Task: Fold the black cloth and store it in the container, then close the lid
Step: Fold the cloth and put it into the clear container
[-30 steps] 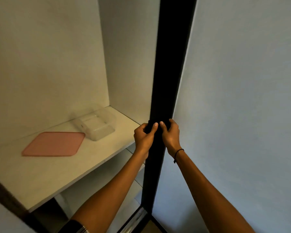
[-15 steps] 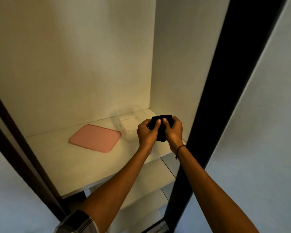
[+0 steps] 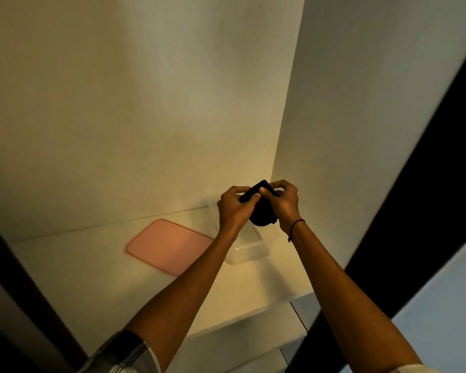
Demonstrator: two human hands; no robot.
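Observation:
The black cloth (image 3: 261,214) is folded into a small bundle, pinched from both sides. My left hand (image 3: 233,211) grips its left edge and my right hand (image 3: 285,204) grips its right edge, thumbs on top. Directly below the hands, a clear plastic container (image 3: 249,250) stands open on the white shelf (image 3: 105,278), partly hidden behind my left wrist. Its pink lid (image 3: 170,244) lies flat on the shelf just left of the container.
The shelf sits in a white closet niche, with a back wall and a right side wall (image 3: 347,130) close behind the container. A dark door frame (image 3: 414,211) runs diagonally at the right, and another dark edge (image 3: 16,278) at the left. A lower shelf (image 3: 253,345) shows beneath.
Both hands carried the folded cloth from in front of the dark door frame into the niche, to a spot above the container. The view swung left and closer to the shelf.

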